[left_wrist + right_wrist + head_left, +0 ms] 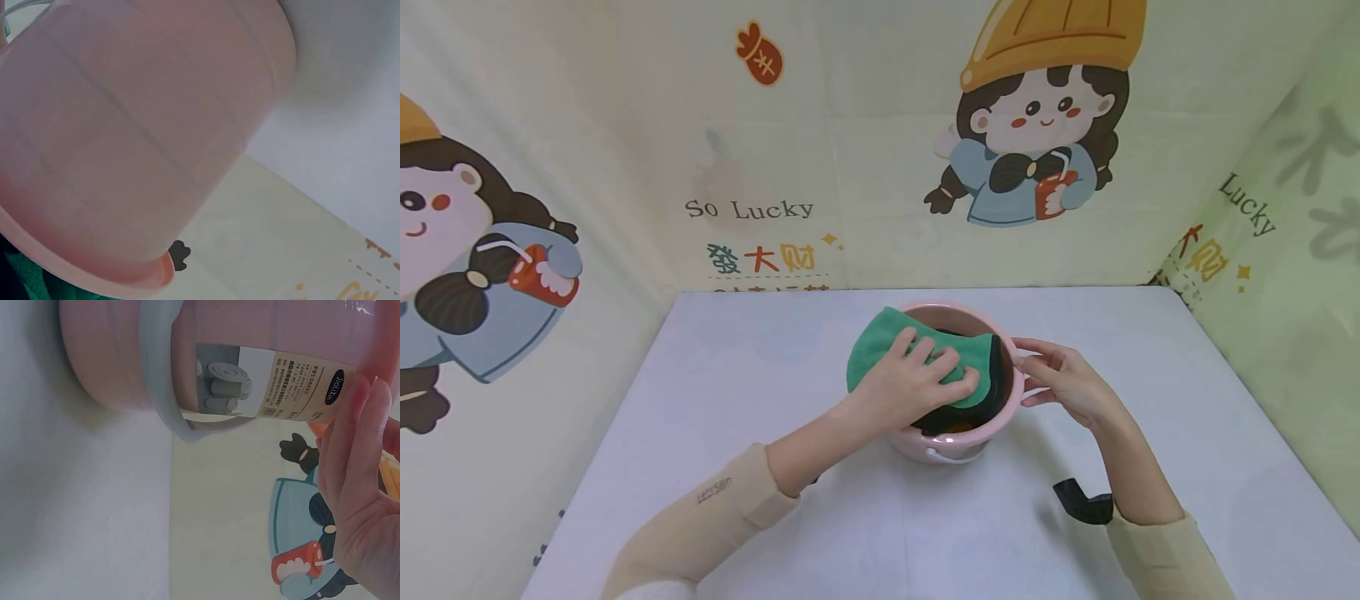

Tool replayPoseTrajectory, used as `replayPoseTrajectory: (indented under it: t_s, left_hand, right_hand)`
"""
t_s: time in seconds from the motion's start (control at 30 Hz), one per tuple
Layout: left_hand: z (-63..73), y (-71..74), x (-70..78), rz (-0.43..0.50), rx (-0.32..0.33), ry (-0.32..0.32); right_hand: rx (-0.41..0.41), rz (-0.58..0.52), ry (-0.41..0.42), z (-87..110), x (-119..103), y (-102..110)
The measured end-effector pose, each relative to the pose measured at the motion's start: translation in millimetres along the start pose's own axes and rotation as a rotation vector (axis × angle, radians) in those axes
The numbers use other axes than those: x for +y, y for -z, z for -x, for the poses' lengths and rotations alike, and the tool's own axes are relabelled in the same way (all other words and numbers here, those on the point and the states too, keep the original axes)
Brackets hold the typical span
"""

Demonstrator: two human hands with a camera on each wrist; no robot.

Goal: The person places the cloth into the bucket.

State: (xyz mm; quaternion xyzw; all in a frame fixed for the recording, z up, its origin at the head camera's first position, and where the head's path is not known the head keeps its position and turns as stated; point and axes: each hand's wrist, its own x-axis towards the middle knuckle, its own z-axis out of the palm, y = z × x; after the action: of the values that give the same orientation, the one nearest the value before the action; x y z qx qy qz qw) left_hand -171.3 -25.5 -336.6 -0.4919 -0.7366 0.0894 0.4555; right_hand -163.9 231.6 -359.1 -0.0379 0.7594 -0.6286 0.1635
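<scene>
A pink bucket stands on the white table with its mouth up. Over its mouth lies a folded green cloth, with dark fabric along its edge and under it. My left hand grips the cloth from above, its fingers bent into the fabric. At the bucket's right side my right hand touches the rim with extended fingers. The right wrist view shows these fingers against the bucket wall beside a printed label. The left hand is out of sight in the left wrist view.
A pale bucket handle hangs down at the front. Something orange shows inside, mostly covered. By the right sleeve juts a black curved piece. The white table ends at printed curtains behind and at both sides.
</scene>
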Motion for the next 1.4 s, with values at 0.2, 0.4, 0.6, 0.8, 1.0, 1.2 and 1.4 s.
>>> replayPoseTrajectory:
  t_s: [0.2, 0.4, 0.6, 0.8, 1.0, 1.2, 1.4]
  left_hand:
    - [-1.5, -5.3, 3.6, 0.051, -0.058, -0.024]
    - [-1.3, -8.8, 4.4, 0.104, -0.141, -0.051]
    - [-2.8, -9.4, 3.0, 0.185, -0.272, -0.081]
    - [-5.2, -12.9, 3.7, 0.225, -0.386, -0.11]
    - [-8.3, -15.1, 4.4, 0.228, -0.501, -0.141]
    - [-11.3, -18.0, 5.1, 0.244, -0.658, -0.167]
    - [-12.4, -22.0, 8.0, 0.274, -0.779, -0.159]
  right_hand:
    - [-0.006, -0.006, -0.004, -0.7, 1, 0]
    - [0.004, 0.009, -0.01, -0.7, 2, 0]
    - [0.007, 0.012, -0.008, -0.4, 2, -1]
    - [0.012, 0.019, -0.01, -0.7, 3, 0]
    - [0.013, 0.022, -0.008, -1.2, 3, 0]
    - [0.014, 0.025, -0.007, -1.2, 3, 0]
    - [0.005, 0.019, 0.009, -1.0, 2, 0]
